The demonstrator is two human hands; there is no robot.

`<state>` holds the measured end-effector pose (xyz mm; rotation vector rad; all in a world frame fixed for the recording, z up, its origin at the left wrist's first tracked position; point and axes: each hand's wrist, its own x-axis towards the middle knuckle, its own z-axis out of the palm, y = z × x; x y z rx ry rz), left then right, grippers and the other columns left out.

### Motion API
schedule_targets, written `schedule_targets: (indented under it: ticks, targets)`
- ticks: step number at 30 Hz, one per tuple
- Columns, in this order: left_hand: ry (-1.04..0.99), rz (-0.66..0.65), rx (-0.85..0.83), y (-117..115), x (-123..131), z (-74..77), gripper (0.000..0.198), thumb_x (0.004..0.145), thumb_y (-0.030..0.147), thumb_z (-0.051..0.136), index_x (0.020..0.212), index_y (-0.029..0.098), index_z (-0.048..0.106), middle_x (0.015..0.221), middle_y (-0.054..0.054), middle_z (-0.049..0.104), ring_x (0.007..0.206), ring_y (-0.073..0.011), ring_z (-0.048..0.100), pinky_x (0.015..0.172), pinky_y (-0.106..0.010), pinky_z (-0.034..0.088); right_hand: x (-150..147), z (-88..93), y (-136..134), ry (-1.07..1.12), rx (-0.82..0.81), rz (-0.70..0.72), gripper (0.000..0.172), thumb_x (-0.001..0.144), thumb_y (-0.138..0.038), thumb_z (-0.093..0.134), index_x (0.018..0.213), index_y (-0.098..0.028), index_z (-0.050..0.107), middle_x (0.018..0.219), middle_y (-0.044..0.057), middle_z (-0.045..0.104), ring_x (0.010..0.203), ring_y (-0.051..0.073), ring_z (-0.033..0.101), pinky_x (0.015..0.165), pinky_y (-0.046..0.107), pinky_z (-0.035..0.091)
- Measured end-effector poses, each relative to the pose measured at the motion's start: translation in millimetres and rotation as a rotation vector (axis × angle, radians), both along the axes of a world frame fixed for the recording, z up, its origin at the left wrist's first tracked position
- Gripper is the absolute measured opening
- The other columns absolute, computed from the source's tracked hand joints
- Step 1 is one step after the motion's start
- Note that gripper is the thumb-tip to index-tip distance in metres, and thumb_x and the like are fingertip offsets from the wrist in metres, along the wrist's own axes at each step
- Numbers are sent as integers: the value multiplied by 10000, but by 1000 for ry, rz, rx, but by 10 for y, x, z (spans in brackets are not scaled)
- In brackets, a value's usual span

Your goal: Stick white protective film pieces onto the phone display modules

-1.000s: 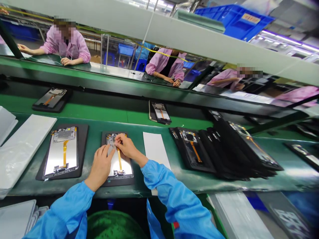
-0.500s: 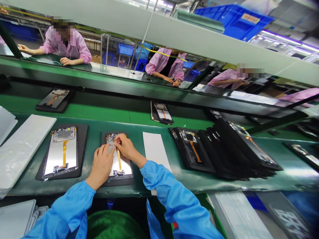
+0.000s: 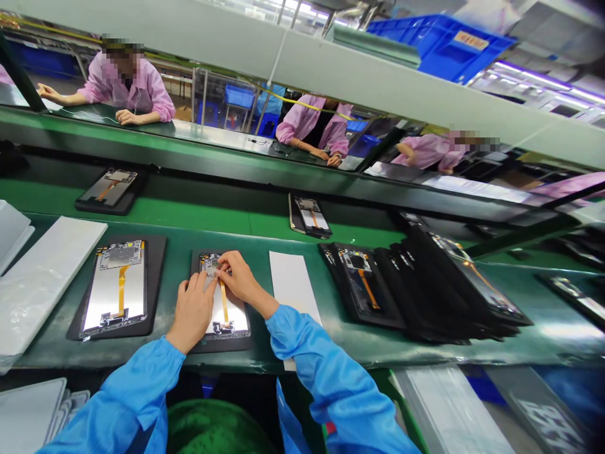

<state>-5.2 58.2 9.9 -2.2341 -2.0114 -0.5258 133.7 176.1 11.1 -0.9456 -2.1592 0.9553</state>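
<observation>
A phone display panel (image 3: 227, 309) with a silver back and an orange flex cable lies on a black mat (image 3: 203, 343) on the green belt. My right hand (image 3: 239, 277) pinches a small pale tab (image 3: 210, 267) at the panel's upper end. My left hand (image 3: 193, 312) lies just below it, with its fingertips on the panel near that tab. The tab's lower part is partly hidden by my fingers. To the left, a second panel (image 3: 113, 290) lies on its own black mat (image 3: 155, 284).
A white sheet (image 3: 293, 290) lies right of my hands, beyond it a stack of black mats with panels (image 3: 425, 290). Film sheets (image 3: 42, 271) lie at left. A far belt carries more panels (image 3: 307, 215). Co-workers in pink (image 3: 127, 82) sit across it, below a blue crate (image 3: 444, 47).
My hands stay on the same spot of the panel, with little visible movement. The panels on the far belt have shifted to the right.
</observation>
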Motion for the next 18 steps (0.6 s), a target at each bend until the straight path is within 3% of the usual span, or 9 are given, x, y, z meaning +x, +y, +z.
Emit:
schedule_targets:
  ticks: [9,13,18]
  targets:
    - [-11,-5,28,-3,-13,-57,366,965,125,395,1247,153,627,1328,-177,601,1187,-306,527,929,-448,419,86,47,28,-92,101,175,306,830,-75,656,1080,-200,531,1099,55,546,991,179,550,900,345,489]
    - [-11,-14,30,-30,-36,-65,341,952,106,412,1205,133,640,1327,-168,603,1194,-298,521,942,-442,415,31,14,52,-168,136,134,252,852,-100,653,1051,-199,533,1064,45,555,953,176,550,887,336,479]
    - [1,-25,10,-26,-52,-81,393,953,87,397,1287,132,599,1363,-169,574,1245,-288,488,951,-429,406,-94,53,200,-324,103,9,191,860,-130,634,1020,-208,564,1045,23,580,868,152,571,830,300,476]
